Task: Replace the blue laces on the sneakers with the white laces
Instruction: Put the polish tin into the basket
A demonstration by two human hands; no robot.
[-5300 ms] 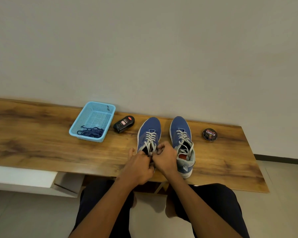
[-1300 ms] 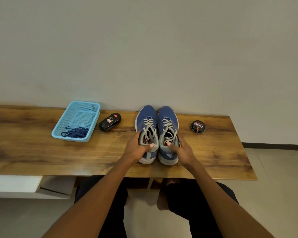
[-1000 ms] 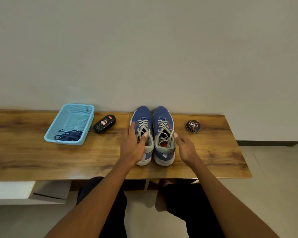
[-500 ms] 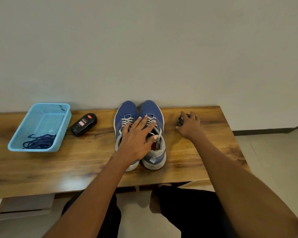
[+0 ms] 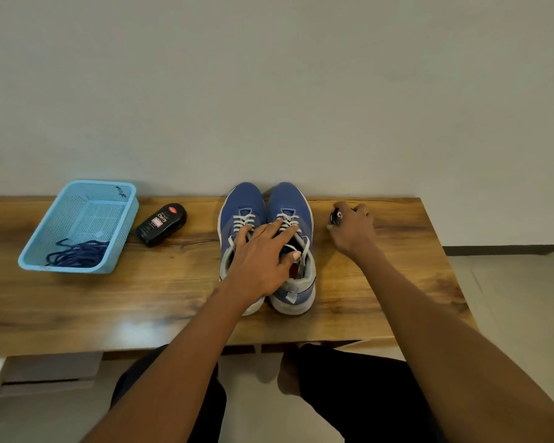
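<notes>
Two blue sneakers stand side by side on the wooden bench, toes to the wall: the left sneaker (image 5: 242, 203) and the right sneaker (image 5: 293, 203). Both carry white laces (image 5: 287, 219). My left hand (image 5: 263, 260) lies spread over both shoe openings, fingers apart, resting on the tongues and hiding them. My right hand (image 5: 354, 230) reaches right of the shoes and curls over the small round polish tin (image 5: 335, 217), tilting it off the bench. The blue laces (image 5: 77, 255) lie bundled in the light blue basket (image 5: 45, 254) at far left.
A black shoe-polish bottle (image 5: 161, 223) lies between the basket and the sneakers. The wooden bench (image 5: 141, 298) ends just right of my right hand, with floor beyond. A plain wall stands directly behind the shoes. My knees are under the front edge.
The sneakers were pushed together against the wall. My left hand moved on top of both shoes, and my right hand left the right sneaker and closed on the polish tin.
</notes>
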